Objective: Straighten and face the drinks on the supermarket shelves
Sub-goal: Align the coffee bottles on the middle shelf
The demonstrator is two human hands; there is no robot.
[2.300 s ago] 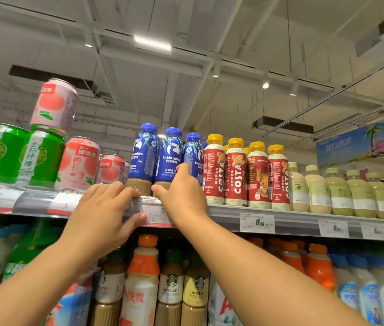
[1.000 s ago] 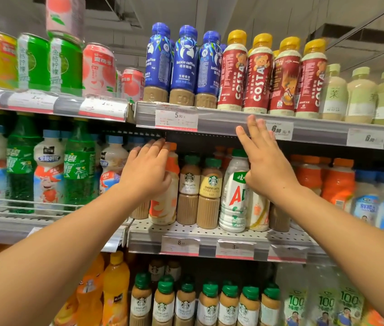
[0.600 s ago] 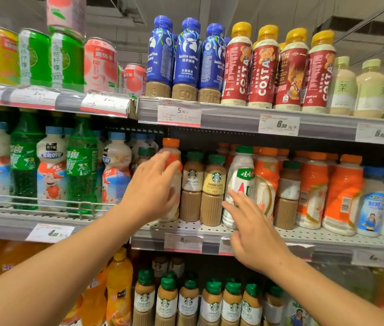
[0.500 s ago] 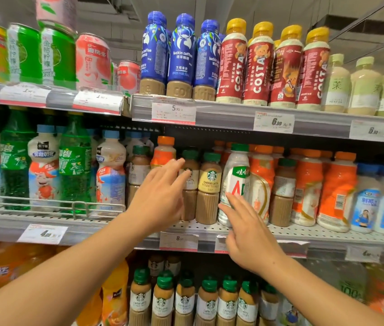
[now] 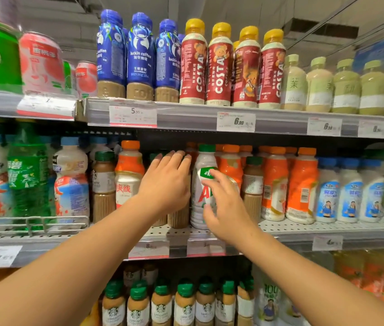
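On the middle shelf point(image 5: 304, 228) a white bottle with a green cap point(image 5: 204, 158) stands among orange-labelled bottles point(image 5: 275, 184). My right hand point(image 5: 225, 204) is around its front, fingers on the green label. Just left of it, my left hand point(image 5: 165, 182) lies over two brown coffee bottles point(image 5: 179, 218), fingers stretched up to their caps. Only their bases show, and the hand hides any grip.
Another brown coffee bottle point(image 5: 103, 184) and an orange-capped bottle point(image 5: 128, 177) stand left of my hands. Blue coffee bottles point(image 5: 139, 55) and red Costa bottles point(image 5: 219, 67) line the top shelf point(image 5: 186, 116). Green-capped coffee bottles point(image 5: 160, 307) fill the shelf below. A wire rail point(image 5: 31, 222) fronts the left bay.
Both hands came down from the top shelf to the middle one. The left moved onto the coffee bottles; the right rose from the shelf edge onto the white bottle.
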